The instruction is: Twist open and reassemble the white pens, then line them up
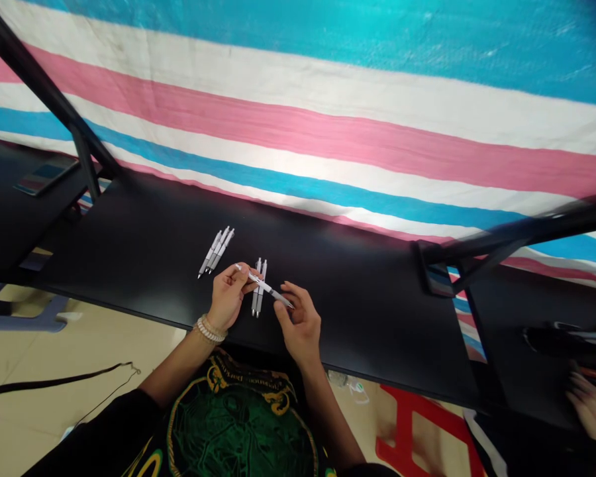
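A white and grey click pen (pixel 264 285) is held slantwise above the black table (pixel 367 311), its tip pointing down to the right. My left hand (pixel 227 297) pinches its upper end between thumb and fingers. My right hand (pixel 300 326) is curled around the tip end, thumb on one side and fingers on the other. Two similar pens (pixel 258 301) lie side by side on the table just behind the held pen, partly covered by it and my left fingers. Farther left lie three more pens (pixel 216 252) in a close row.
A striped sheet (pixel 298 126) hangs along the table's back edge. Black metal supports (pixel 87 142) stand at both sides. A red stool (pixel 402 424) is below at right, a grey-blue stool (pixel 24 315) at left. Another person's hand (pixel 593 404) shows at far right.
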A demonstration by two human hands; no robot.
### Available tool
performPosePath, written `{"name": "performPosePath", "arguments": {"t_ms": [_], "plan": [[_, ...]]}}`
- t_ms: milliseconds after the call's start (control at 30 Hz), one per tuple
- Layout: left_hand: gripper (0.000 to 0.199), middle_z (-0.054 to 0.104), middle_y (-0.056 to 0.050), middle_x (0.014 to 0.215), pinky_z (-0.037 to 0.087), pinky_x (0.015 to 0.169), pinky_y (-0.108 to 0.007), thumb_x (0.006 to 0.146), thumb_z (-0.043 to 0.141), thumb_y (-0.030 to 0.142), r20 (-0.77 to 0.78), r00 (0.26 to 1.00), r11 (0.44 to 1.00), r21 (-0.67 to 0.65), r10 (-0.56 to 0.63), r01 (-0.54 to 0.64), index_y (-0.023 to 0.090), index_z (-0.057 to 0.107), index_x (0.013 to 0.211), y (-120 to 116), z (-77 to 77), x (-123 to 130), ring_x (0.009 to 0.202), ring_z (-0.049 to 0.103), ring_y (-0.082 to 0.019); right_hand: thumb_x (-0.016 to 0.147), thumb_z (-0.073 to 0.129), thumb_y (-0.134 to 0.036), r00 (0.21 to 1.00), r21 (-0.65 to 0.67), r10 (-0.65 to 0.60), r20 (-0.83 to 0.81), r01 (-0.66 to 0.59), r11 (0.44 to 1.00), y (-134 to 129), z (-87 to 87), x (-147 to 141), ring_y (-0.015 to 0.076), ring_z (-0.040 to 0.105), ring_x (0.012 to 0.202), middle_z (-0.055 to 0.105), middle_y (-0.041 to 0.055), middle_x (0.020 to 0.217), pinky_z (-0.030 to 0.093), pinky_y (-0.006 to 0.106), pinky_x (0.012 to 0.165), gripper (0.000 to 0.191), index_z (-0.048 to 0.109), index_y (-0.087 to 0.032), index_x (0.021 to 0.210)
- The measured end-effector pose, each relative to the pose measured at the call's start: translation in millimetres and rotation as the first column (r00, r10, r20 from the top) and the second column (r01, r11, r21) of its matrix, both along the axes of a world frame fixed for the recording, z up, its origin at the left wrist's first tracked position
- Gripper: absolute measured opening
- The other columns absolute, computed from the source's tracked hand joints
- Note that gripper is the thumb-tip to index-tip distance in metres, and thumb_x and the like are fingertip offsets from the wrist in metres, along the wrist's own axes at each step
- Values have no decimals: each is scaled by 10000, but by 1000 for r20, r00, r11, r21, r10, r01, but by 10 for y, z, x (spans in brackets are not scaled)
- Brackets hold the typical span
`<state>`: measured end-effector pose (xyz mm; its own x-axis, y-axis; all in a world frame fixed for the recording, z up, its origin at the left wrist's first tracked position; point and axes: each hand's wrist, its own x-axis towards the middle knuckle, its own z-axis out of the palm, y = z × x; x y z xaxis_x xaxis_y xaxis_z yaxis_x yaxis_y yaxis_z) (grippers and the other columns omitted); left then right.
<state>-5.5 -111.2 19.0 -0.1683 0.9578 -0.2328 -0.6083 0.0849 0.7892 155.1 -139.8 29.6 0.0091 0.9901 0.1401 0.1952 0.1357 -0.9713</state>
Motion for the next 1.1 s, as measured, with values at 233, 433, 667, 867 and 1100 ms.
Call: {"name": "performPosePath", "arguments": {"t_ms": [233, 433, 667, 867, 1100], "plan": [[258, 686, -60, 896, 567, 789, -302, 812, 722, 394, -28, 1000, 1000, -1, 1, -1, 154, 653, 877, 8, 14, -1, 871, 683, -172, 831, 683, -233, 991, 122, -14, 137, -3, 992, 10, 12, 15, 232, 612, 1085, 628, 89, 1196, 537, 408, 902, 165, 726, -237, 990], [244, 703, -78, 894, 570, 800, -321, 831, 704, 384, -62, 998, 1000, 16, -20, 21, 152, 653, 886, -1, 23, 32, 872, 693, -184, 939, 562, -259, 966, 46, 34, 258, -47, 998, 35, -22, -41, 148, 639, 725, 703, 32, 875, 533, 292, 680, 305, 630, -222, 1234], [262, 711, -56, 898, 572, 846, -347, 779, 764, 368, 66, 993, 994, -42, 99, -97, 153, 660, 887, 75, -34, -80, 896, 706, -188, 944, 541, -201, 888, 298, -141, 438, 4, 954, 47, -7, -15, 185, 568, 809, 680, 50, 880, 471, 334, 739, 207, 719, -230, 1046], [229, 718, -43, 926, 567, 852, -283, 783, 771, 311, 142, 979, 987, -94, 147, -134, 155, 660, 908, 130, -44, -236, 926, 705, -159, 947, 531, -208, 897, 295, -189, 400, 69, 953, 30, 38, 105, 190, 567, 828, 659, 43, 869, 462, 334, 742, 190, 701, -226, 1029], [251, 714, -46, 912, 571, 836, -296, 783, 768, 338, 144, 985, 993, -89, 93, -81, 153, 655, 911, 94, -16, -110, 904, 704, -161, 953, 513, -217, 906, 275, -137, 400, 24, 961, 48, 66, 54, 200, 564, 816, 655, 51, 869, 466, 357, 737, 212, 703, -239, 1044]]}}
